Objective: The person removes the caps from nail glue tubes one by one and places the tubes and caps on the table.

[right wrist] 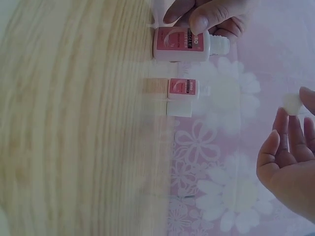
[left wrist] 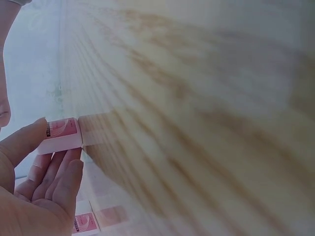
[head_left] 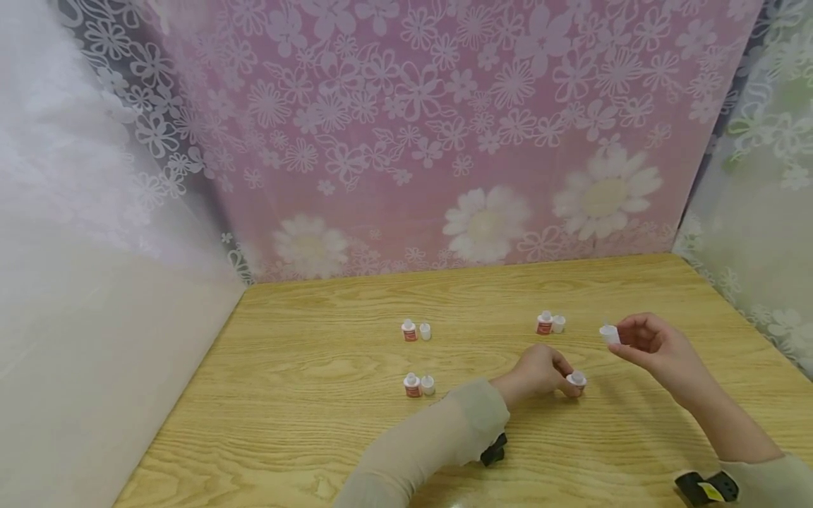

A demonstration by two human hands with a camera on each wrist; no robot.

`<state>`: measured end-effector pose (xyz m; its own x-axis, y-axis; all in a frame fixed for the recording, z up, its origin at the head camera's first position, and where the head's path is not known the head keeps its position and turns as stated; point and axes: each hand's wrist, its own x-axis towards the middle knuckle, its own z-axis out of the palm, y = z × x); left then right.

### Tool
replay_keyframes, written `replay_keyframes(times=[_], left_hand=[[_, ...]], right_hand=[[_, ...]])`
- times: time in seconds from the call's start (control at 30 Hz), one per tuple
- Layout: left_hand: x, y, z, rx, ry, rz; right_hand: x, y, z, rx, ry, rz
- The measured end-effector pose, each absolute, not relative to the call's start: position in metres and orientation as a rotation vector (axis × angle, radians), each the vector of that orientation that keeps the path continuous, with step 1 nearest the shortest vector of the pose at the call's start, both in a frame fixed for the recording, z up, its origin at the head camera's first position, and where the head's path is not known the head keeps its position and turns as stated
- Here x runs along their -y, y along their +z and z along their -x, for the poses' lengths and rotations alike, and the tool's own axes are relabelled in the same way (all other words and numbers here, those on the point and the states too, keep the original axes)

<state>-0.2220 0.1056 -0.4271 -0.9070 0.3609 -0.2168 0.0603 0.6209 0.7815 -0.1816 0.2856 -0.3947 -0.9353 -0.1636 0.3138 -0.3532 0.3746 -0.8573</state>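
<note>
My left hand (head_left: 540,368) grips a small white glue bottle (head_left: 576,379) with a red label. The bottle stands upright on the table, its white neck uncapped; in the right wrist view the thumb and fingers are round this bottle (right wrist: 179,44). Raised to the right of it, my right hand (head_left: 667,356) pinches a small white cap (head_left: 609,334) between thumb and fingers. Behind the two hands stands another uncapped glue bottle (head_left: 545,324), with its own white cap (head_left: 559,324) close at its right side.
To the left, a rear glue bottle (head_left: 409,331) and a front glue bottle (head_left: 412,386) stand uncapped, each with a white cap beside it. The wood-grain table (head_left: 305,437) is bordered by a pink flowered sheet (head_left: 381,212) behind and pale sheets at both sides.
</note>
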Motion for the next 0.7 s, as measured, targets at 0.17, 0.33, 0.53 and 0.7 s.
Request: replay_keyframes(times=[0.17,0.33,0.53,0.7], left_hand=[[-0.106,-0.429,0.223,-2.501,1.176,-0.354],[-0.104,-0.429,0.223,-2.493,1.180,-0.367],[-0.103,-0.428,0.223,-2.481,1.190,-0.359],[-0.103,-0.427,0.224,-2.483,1.193,-0.356]], right_hand=[[-0.287,-0.396,0.182,2.482,1.605,-0.496],[-0.288,-0.401,0.184,2.610,1.512,-0.474],[-0.286,-0.407,0.190,2.784,1.388,-0.495],[-0.284,-0.410,0.195,2.868,1.285,-0.566]])
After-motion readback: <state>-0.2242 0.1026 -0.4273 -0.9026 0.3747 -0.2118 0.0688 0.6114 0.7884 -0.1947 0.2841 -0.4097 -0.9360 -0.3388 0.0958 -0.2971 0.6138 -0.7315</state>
